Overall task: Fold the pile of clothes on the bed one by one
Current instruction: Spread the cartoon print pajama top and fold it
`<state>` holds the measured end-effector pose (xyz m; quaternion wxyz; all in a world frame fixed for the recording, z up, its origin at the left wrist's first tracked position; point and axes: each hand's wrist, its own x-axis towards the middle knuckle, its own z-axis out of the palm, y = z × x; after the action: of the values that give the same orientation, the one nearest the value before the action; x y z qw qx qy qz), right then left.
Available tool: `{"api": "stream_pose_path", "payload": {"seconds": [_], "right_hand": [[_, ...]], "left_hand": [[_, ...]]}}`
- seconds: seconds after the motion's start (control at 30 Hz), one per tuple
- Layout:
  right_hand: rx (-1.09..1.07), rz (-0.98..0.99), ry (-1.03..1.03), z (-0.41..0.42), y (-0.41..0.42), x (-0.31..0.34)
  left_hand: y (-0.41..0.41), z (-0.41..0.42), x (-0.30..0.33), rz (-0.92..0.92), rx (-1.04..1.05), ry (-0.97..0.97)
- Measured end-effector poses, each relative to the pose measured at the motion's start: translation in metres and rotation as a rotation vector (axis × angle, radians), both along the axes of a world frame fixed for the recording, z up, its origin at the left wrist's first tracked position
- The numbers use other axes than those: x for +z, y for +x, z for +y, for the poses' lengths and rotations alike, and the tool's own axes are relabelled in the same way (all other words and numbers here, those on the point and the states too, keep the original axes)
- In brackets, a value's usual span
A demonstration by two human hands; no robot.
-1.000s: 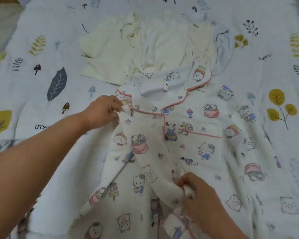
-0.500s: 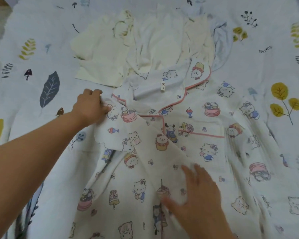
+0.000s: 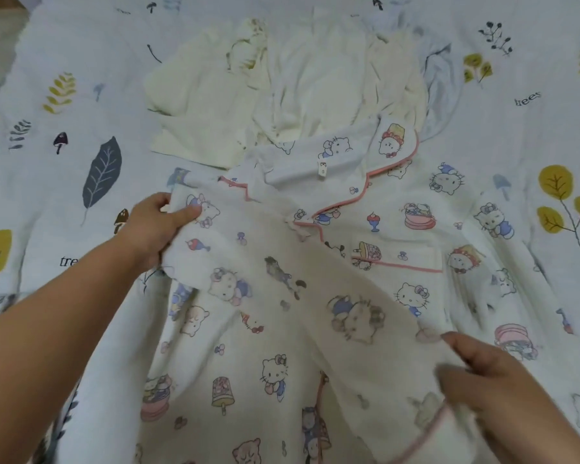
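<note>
A white pyjama top (image 3: 416, 209) with cartoon cat prints and pink piping lies front-up on the bed, its collar toward the far side. Its left sleeve (image 3: 282, 296) is folded across the chest toward the lower right. My left hand (image 3: 158, 226) grips the shoulder end of that sleeve, thumb on top of the cloth. My right hand (image 3: 482, 380), blurred, holds the sleeve's pink-trimmed cuff end at the lower right. Beyond the collar sits a pile of cream and white clothes (image 3: 282, 82).
The bed cover (image 3: 64, 169) is white with leaf, tree and mushroom prints and spreads to both sides. A pale blue garment (image 3: 439, 78) sticks out at the pile's right. The bed's left edge and floor show at top left.
The left side of the top was flattened, then the sleeve was drawn across the chest. My right hand moved from the lower middle to the lower right, and my left hand now grips the shoulder.
</note>
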<state>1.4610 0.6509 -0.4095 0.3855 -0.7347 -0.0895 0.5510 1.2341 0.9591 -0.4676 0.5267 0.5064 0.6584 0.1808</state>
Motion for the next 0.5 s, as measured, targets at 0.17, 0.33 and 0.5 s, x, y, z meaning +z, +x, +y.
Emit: {"api": "stream_pose_path", "payload": {"seconds": [0.17,0.33,0.5], "right_hand": [[0.106,-0.422,-0.232,-0.006,0.015,-0.035],[0.253,-0.6,-0.252,0.003,-0.012,-0.05],[0.19,-0.573,-0.244,-0.001,-0.018,-0.055]], "left_hand": [[-0.005,-0.002,-0.009,0.614,-0.201,0.33],[0.006,-0.001,-0.019,0.494,-0.209,0.084],[0.014,0.017,-0.022,0.219,-0.169,0.136]]}}
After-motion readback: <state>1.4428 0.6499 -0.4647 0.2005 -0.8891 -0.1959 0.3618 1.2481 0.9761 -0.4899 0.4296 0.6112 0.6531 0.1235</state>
